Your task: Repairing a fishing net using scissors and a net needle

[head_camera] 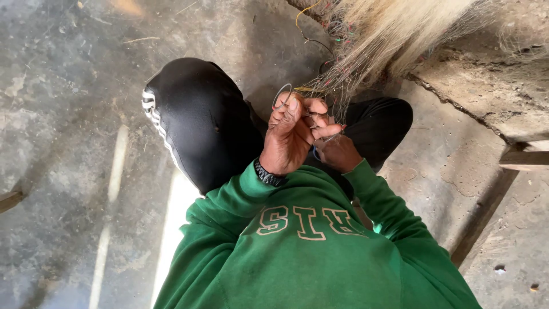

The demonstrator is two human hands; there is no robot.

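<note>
Hanging from the upper right, the pale fishing net (366,51) spills down onto the lap; it looks light, limp and easily snagged, best pinched by single strands. Left hand (294,134) is clenched on mesh, a thin loop of line (281,94) above its fingers. Right hand (338,151) is half hidden behind it; its grip cannot be made out.

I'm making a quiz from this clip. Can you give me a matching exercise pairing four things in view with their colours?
Things:
1. sweatshirt
2. trousers
3. fishing net
4. wristband

Colours:
A. pale, straw-coloured mesh
B. green
C. black with white side stripes
D. dark, on the left wrist

Pairs: 1-B, 2-C, 3-A, 4-D
</note>
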